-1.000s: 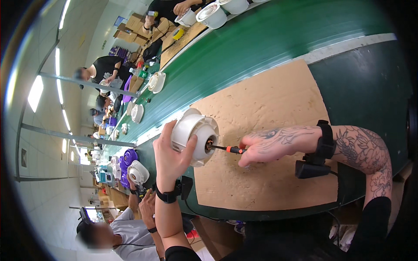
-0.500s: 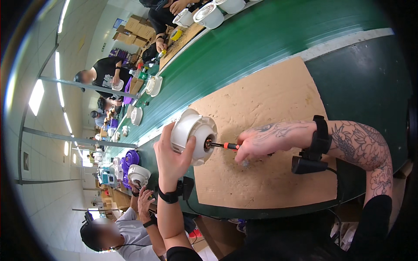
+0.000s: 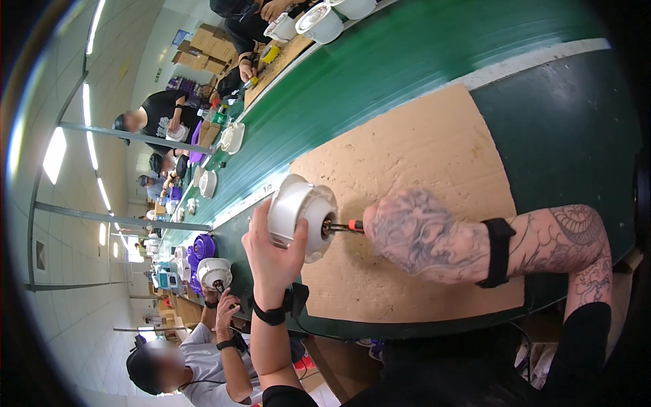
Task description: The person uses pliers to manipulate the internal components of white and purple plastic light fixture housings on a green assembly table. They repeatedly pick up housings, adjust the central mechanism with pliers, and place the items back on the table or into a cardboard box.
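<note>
My left hand (image 3: 270,252) grips a white round plastic housing (image 3: 298,209), held on its side over the left edge of a brown cardboard sheet (image 3: 420,163). My right hand (image 3: 413,234) is closed on a screwdriver with a red and black handle (image 3: 347,226); its tip goes into the open face of the housing. Both wrists wear black bands.
A long green conveyor belt (image 3: 380,61) runs away to the upper left with more white housings (image 3: 319,24) on it. A person (image 3: 203,353) at my left holds another white housing (image 3: 213,271). Other workers (image 3: 159,119) sit along the belt, with cardboard boxes (image 3: 210,47) behind.
The housing and both hands stay together, drifting slightly left in view. The screwdriver remains pressed into the housing.
</note>
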A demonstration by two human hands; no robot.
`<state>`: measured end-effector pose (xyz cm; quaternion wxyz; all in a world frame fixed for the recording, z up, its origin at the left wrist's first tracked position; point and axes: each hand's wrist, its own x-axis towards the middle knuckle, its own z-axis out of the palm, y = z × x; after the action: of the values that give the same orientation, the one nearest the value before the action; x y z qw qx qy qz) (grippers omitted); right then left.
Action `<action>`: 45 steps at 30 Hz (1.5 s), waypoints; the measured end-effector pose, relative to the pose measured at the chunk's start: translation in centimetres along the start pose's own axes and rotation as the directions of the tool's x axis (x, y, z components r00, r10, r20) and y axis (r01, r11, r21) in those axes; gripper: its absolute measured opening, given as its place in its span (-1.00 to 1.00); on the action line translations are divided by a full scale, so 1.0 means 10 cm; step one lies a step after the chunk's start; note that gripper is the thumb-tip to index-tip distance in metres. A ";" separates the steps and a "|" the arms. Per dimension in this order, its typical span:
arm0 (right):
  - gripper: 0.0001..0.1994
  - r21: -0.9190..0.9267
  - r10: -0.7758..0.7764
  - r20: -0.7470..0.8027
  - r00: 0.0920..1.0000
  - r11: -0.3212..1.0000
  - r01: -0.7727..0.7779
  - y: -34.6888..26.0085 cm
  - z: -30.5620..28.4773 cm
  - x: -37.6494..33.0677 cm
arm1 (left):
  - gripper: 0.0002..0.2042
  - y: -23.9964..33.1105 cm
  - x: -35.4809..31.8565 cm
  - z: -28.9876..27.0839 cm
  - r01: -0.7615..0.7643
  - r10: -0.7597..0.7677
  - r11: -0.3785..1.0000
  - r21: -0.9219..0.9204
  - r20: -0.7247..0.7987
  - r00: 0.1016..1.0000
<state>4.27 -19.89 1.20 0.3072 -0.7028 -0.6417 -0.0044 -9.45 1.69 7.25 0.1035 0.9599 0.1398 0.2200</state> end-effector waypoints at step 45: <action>-0.43 0.389 0.136 0.726 0.674 0.727 -0.566 0.55 -0.33 0.41 | -0.54 -0.04 0.42 0.36 0.029 -0.026 0.999 -0.039 0.071 0.997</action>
<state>11.21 -17.63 3.20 0.2587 -0.6429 -0.5180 0.5014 -4.27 2.89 5.69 0.1304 0.9627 0.1448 0.1875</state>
